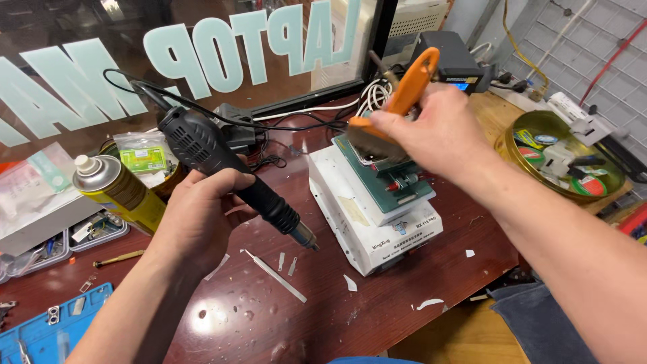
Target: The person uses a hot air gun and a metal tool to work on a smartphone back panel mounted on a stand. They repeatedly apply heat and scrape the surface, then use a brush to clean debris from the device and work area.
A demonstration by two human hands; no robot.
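Your left hand (202,216) wrapped around the black ribbed hot-air gun handle (226,168), nozzle left of the white box-shaped heating station (367,222), your right hand (438,131) gripping an orange-handled brush (391,111) above it

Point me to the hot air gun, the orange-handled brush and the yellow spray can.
hot air gun (202,145), head view, on its black ribbed body.
orange-handled brush (412,84), head view, on the orange handle.
yellow spray can (125,195), head view, on its yellow side.

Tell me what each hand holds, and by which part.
Left hand grips the black hot-air gun around its handle; right hand holds the orange-handled brush by its handle.
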